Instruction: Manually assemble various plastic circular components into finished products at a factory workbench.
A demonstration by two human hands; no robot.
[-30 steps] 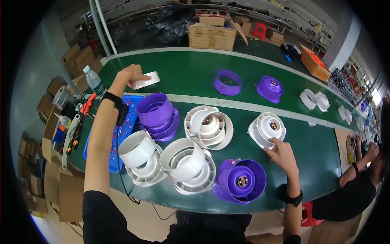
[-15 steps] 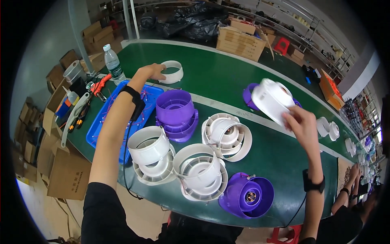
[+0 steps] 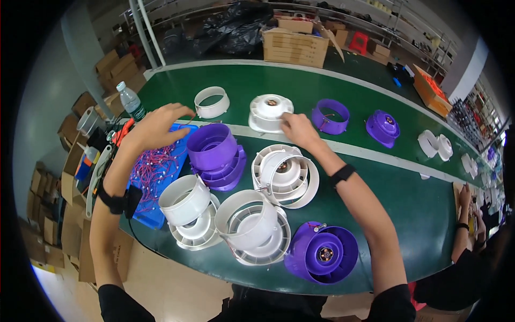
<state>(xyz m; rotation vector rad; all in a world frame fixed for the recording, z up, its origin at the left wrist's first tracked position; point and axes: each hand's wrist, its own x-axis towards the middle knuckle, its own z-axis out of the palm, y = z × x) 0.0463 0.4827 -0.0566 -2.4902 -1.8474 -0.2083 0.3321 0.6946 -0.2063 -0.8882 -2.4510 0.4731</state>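
Observation:
My left hand hovers over the blue tray of thin red wires, its fingers apart and nothing held. Just beyond its fingertips a white plastic ring stands on the green belt, with a short wire beside it. My right hand grips the near right edge of a white fan housing, which sits on the belt with its round motor hub upward. Between my arms are a stacked purple fan housing and ring, several white housings with rings, and a purple housing lying open side up.
Farther right on the belt stand a purple ring, a purple fan housing and white parts. A water bottle and hand tools are beside the tray. Another person's arm is at the right.
My right hand has moved left and put the white fan housing down on the belt beside the white ring. My left hand has let go of that ring and drawn back toward the tray.

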